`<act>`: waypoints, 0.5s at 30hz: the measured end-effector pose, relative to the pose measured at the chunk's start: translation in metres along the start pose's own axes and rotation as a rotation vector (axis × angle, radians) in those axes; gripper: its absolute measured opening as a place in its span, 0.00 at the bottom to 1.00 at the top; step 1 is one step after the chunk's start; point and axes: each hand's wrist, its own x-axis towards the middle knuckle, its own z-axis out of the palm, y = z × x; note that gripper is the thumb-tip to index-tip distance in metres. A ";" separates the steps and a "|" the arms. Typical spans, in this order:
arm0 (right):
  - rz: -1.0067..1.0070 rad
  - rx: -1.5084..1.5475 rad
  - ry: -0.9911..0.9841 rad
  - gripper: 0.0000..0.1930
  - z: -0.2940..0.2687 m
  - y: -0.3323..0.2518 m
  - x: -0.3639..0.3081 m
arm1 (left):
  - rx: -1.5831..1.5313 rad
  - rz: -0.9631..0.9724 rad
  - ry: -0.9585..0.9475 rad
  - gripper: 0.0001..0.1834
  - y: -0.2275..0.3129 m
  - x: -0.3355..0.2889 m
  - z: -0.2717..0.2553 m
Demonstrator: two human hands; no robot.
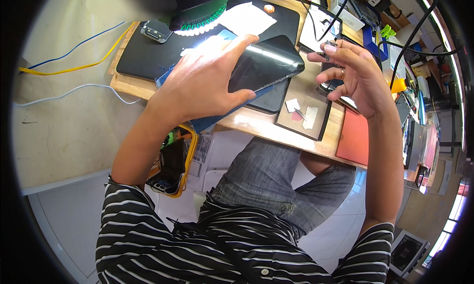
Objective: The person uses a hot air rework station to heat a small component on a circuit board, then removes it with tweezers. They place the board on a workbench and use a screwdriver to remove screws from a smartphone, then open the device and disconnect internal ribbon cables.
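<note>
A glossy black smartphone (pixel 266 61) lies tilted above a blue cloth (pixel 205 122) and a dark mat (pixel 143 54). My left hand (pixel 202 76) spans its left end, thumb at the near edge and forefinger at the far edge; the other fingers are out of sight or lost in bright lamp glare. To the right, my right hand (pixel 355 74) is raised over a shallow tray (pixel 302 94), its fingers curled. A small dark piece (pixel 326 55) shows at its thumb and fingertip, too small to name. White paper scraps (pixel 293 105) and tweezers (pixel 300 114) lie in the tray.
A round lamp with a green rim (pixel 205 20) hangs over the far side. A small dark device (pixel 155 31) rests on the mat's far left. An orange-red pad (pixel 353 136) lies at right, black cables (pixel 407 47) beyond. A yellow-rimmed bin (pixel 190 158) stands below the table.
</note>
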 end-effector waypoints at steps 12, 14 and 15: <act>-0.008 0.018 0.031 0.20 0.001 0.007 -0.008 | -0.050 0.008 0.060 0.40 0.004 0.006 -0.002; -0.009 0.032 0.040 0.20 0.002 0.007 -0.010 | -0.124 0.003 0.082 0.39 0.001 0.008 -0.002; -0.008 0.047 0.028 0.19 0.002 0.007 -0.009 | -0.186 -0.040 0.066 0.38 0.002 0.009 -0.004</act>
